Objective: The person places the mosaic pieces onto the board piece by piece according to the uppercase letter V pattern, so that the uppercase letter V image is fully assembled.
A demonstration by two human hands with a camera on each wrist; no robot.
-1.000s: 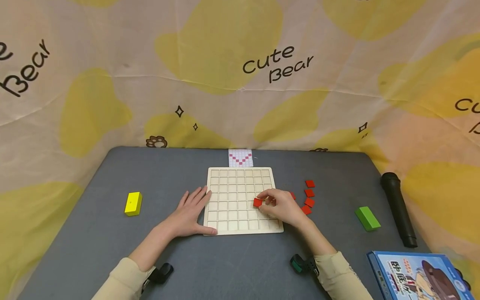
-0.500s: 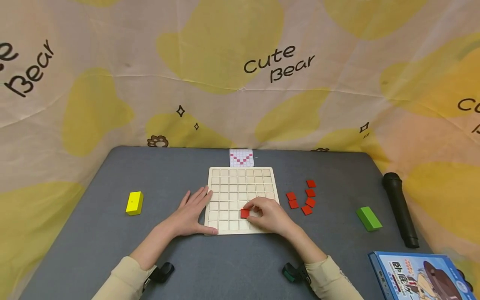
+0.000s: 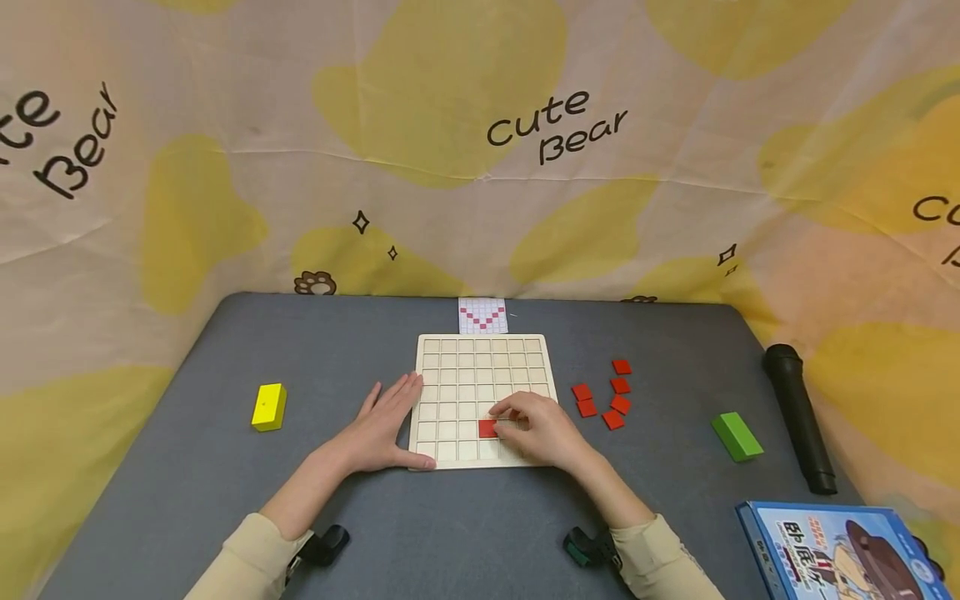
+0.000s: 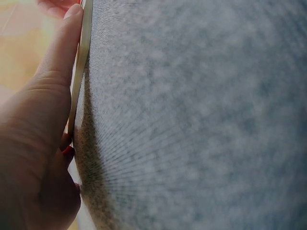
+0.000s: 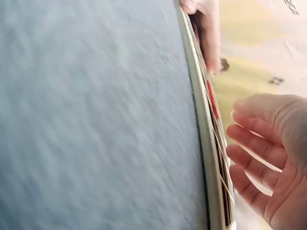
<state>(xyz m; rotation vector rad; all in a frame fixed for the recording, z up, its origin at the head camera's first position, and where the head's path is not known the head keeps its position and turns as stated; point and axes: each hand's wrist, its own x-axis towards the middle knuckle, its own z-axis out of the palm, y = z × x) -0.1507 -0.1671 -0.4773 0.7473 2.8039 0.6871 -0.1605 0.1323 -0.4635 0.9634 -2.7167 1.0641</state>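
A pale wooden grid board (image 3: pixel 447 411) lies flat near the middle of the table. One red square tile (image 3: pixel 487 428) sits in a cell of its second row from the front. My left hand (image 3: pixel 382 429) rests along the board's left edge, fingers spread and thumb at the near left corner. Just over the tile's right side hovers my right hand (image 3: pixel 536 429), fingers loosely bent. The right wrist view shows those fingers apart from the board and holding nothing, with the red tile lying in the board. Several loose red tiles (image 3: pixel 587 408) lie right of the board.
Behind the board lies a small card (image 3: pixel 483 317) with a pink V pattern. A yellow block (image 3: pixel 268 407) stands at left, a green block (image 3: pixel 738 437) at right. A black microphone (image 3: pixel 799 417) and a blue box (image 3: pixel 840 550) lie at the right edge.
My right hand has carried a red tile left and towards me, and has let it go in a cell of the board. The left hand has stayed on the board's edge.
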